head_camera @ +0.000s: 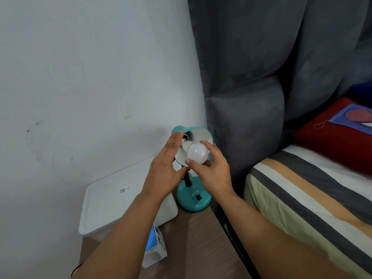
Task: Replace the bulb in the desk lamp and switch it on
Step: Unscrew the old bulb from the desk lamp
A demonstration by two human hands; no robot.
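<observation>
You have one wide-angle view only, worn on your head, looking forward and steeply down over your forearms toward the room's corner. It sits close above the wooden bedside table (193, 244), with the desk lamp (192, 195) near centre frame. The white wall (90, 77) fills the left, the grey padded headboard (261, 67) and the bed (312, 198) the right, bending at the edges.

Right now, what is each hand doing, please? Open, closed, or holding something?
Left hand: open, fingers straight, resting against the lamp shade.
Right hand: holding the white bulb, fingers curled around it.
</observation>
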